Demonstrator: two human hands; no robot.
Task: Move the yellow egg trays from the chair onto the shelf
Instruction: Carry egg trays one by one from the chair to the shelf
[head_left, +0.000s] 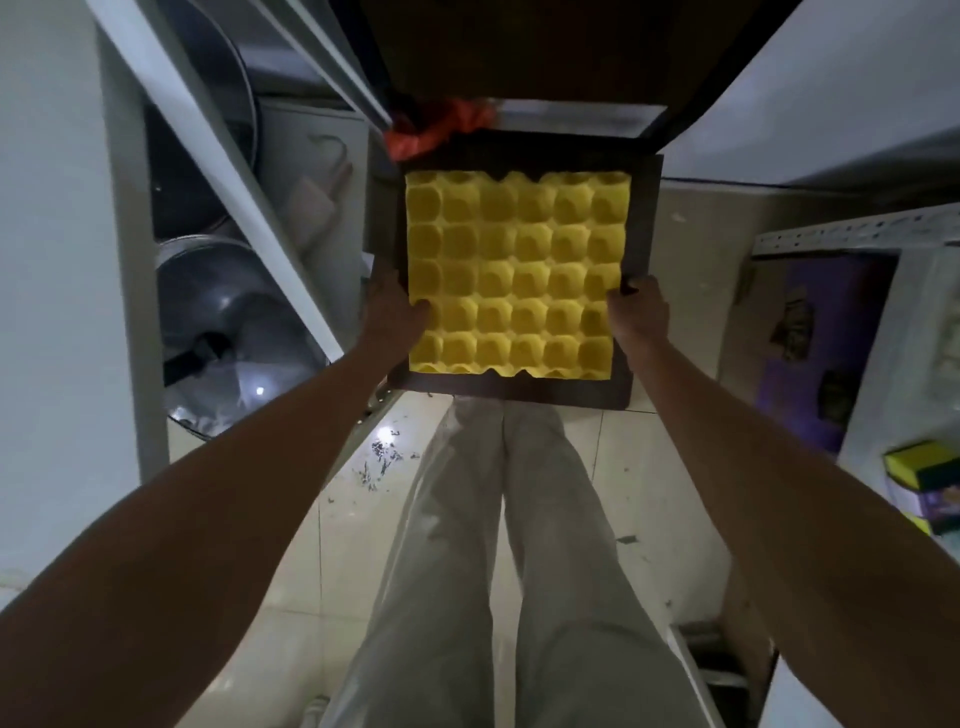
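A yellow egg tray (514, 270) with rows of cups lies flat on the dark brown seat of a chair (644, 208) in the upper middle of the head view. My left hand (392, 312) grips the tray's left edge, thumb on top of a cup. My right hand (641, 312) grips its right edge near the seat's side. Whether more trays are stacked beneath the top one cannot be told. A white shelf unit (249, 208) stands to the left of the chair.
Large metal pots and lids (228, 312) fill the shelf's lower levels. An orange cloth (436, 130) lies at the chair's back. A purple box (826, 348) and yellow-green packs (919, 462) sit at right. Debris is scattered on the tiled floor (384, 457) by my legs.
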